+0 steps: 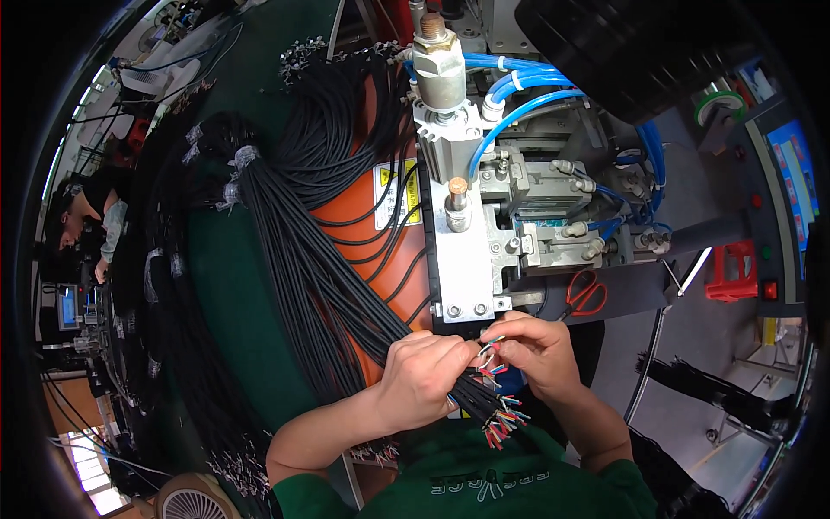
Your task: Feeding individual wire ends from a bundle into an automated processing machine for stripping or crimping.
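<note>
My left hand is closed around the end of a black cable, its thumb and fingers pressed together near the stripped tip. Opposite it, my right hand pinches the thin coloured wires that fan out of that cable end; green, white and red strands show between the fingertips. Beneath both hands runs a thick bundle of black cables, whose stripped ends show red, white and blue wires near my shirt. The bundle is tied at its far end with clear wrap. Fingers partly hide the held cable.
Just beyond my hands stands a metal pneumatic machine with blue air hoses. Red-handled scissors lie to its right. A control panel with a screen is at far right, a red stool below. Another person sits at far left.
</note>
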### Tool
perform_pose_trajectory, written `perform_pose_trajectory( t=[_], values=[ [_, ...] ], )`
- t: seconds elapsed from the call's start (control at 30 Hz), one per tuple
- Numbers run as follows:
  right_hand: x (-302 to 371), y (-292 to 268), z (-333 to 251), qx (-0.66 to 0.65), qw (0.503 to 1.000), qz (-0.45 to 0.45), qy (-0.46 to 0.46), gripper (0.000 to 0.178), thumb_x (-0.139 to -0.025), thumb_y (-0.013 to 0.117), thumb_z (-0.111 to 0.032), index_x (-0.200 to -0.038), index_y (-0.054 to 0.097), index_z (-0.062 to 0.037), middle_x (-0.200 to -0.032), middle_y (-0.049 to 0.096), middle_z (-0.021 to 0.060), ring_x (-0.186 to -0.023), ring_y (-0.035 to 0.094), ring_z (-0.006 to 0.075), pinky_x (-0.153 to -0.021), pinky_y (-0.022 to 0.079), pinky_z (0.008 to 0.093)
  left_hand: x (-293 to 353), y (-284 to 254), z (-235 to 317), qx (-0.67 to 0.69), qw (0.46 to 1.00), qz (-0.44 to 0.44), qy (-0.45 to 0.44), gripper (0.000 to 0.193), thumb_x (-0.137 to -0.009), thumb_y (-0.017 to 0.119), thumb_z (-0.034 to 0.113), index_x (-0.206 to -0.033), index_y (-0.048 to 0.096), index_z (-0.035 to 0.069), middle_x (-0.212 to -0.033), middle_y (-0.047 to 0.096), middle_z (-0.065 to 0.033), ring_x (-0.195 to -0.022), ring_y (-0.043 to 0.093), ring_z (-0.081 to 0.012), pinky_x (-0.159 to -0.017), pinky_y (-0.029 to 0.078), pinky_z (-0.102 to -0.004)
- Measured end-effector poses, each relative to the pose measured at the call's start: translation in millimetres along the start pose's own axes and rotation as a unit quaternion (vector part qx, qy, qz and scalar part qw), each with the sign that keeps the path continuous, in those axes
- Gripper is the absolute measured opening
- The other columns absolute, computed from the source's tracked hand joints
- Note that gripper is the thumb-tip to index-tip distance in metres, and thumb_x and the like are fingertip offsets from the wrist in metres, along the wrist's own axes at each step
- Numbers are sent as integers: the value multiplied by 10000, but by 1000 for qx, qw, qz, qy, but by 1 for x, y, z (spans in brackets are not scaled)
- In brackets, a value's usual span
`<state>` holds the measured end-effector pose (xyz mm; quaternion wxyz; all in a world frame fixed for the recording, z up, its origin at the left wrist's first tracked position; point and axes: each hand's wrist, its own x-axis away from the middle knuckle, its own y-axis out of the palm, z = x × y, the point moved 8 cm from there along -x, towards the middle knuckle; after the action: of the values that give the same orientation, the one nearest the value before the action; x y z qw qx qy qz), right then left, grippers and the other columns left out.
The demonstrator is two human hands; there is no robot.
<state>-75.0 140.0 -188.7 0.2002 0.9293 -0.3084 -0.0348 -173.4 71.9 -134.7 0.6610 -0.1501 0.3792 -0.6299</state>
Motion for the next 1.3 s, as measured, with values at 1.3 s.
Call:
perform_pose_trajectory(
  t=[1.3],
  values=[
    [10,6,-17,505,834,104,-196,96,-770,647,-13,-859,611,-11,-816,607,88,-597,613,246,-519,477,323,6,6,6,-128,990,-52,38,371,-720,578,71,-1065,593,-63,-919,551,-90,-763,542,-208,-626,488,-284]
  ],
)
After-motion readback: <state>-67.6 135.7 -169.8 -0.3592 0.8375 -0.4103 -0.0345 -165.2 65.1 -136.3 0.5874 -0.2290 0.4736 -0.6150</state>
